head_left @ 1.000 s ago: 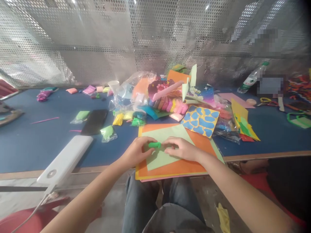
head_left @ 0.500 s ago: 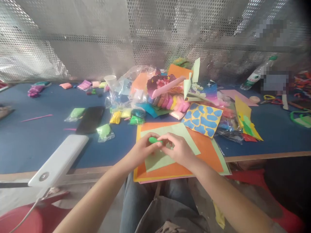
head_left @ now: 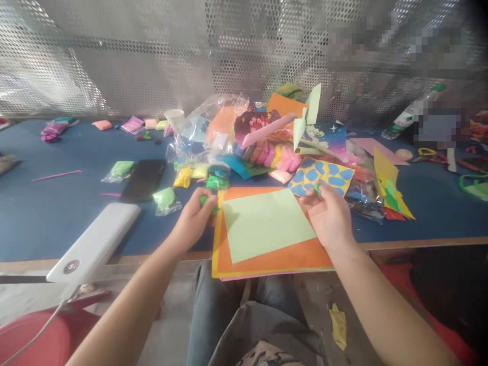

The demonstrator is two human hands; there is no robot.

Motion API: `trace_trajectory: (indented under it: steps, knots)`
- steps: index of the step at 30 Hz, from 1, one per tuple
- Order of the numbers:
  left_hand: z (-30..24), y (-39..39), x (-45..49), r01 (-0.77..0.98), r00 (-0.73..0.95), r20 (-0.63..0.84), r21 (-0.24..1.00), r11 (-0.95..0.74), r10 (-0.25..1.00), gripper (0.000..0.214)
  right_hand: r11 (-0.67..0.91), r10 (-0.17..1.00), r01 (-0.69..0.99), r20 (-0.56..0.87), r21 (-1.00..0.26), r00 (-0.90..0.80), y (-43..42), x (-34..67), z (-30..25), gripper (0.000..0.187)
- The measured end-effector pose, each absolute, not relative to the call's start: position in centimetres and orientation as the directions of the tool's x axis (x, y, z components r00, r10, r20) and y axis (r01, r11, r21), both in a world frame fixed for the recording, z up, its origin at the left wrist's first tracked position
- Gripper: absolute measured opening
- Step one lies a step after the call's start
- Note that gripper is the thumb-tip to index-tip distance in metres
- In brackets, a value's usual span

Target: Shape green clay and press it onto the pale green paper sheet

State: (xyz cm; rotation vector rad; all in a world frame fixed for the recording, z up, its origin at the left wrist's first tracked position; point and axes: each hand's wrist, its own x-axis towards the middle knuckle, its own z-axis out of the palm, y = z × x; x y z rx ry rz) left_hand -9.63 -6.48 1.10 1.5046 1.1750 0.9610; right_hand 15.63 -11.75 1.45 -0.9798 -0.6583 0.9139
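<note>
My left hand is closed around a lump of green modelling clay, over the left edge of the paper stack. A small bit of green clay is pinched between thumb and finger of my right hand, above the stack's right side. Between the hands lies a pale green sheet, flat on an orange sheet at the table's front edge. Just behind my right hand is a yellow card with blue patches.
A white power bank with a cable juts over the front edge at left, beside a black phone. Bagged clay, coloured papers and plastic wrap crowd the middle back. A bottle leans at back right, near scissors.
My hands have moved apart, left and right, from the middle of the pale green sheet. The green clay is now in two pieces, one in each hand.
</note>
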Motion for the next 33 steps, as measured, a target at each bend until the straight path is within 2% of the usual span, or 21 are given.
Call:
trace_trajectory:
  steps: [4,8,15,19,25,27,29,30,31,32,33]
  knots:
    - [0.5,-4.6,-9.6,0.43,0.308,0.143,0.861,-0.271,0.941,0.02,0.137,0.95,-0.4,0.007,-0.906,0.311,-11.7,15.8,1.5,0.02]
    - [0.9,-3.5,-7.7,0.592,0.409,0.229,0.67,-0.448,0.883,0.024,0.037,0.98,-0.418,-0.048,-0.908,0.191,-12.1,14.2,1.5,0.019]
    - [1.0,-0.2,-4.1,0.503,0.677,0.328,0.447,-0.739,0.659,0.041,-0.011,0.977,-0.258,-0.066,-0.966,0.204,-12.4,13.6,1.4,0.034]
    - [-0.1,1.2,-2.1,0.541,0.742,0.296,0.265,-0.798,0.601,0.032,-0.077,0.982,-0.079,-0.089,-0.994,0.169,-12.8,13.6,0.5,0.036]
    - [-0.5,1.3,-1.8,0.504,0.793,0.314,0.145,-0.852,0.522,0.03,-0.133,0.98,0.073,-0.12,-0.988,0.162,-13.1,14.6,-1.4,0.035]
    - [0.2,0.4,-2.0,0.495,0.769,0.33,0.235,-0.836,0.548,0.029,-0.087,0.988,0.117,-0.071,-0.989,0.137,-13.2,14.5,-1.1,0.033]
    - [1.3,-1.5,-1.8,0.461,0.679,0.343,0.488,-0.741,0.649,0.031,0.038,0.99,0.162,0.06,-0.986,0.127,-13.2,13.9,-0.3,0.032]
    - [2.0,-2.7,-1.7,0.391,0.58,0.338,0.683,-0.617,0.741,0.035,0.131,0.98,0.197,0.157,-0.972,0.122,-13.1,13.4,0.2,0.03]
    - [2.6,-4.1,-1.5,0.234,0.471,0.294,0.868,-0.439,0.832,0.041,0.243,0.956,0.246,0.275,-0.938,0.106,-13.1,12.8,0.7,0.03]
    - [3.2,-5.5,-1.4,0.04,0.408,0.2,0.971,-0.237,0.891,0.048,0.36,0.916,0.31,0.396,-0.88,0.06,-13.1,12.2,1.1,0.031]
    - [3.7,-6.8,-1.4,-0.126,0.427,0.08,0.992,-0.029,0.901,0.057,0.474,0.865,0.387,0.5,-0.791,-0.038,-13.1,11.5,1.4,0.034]
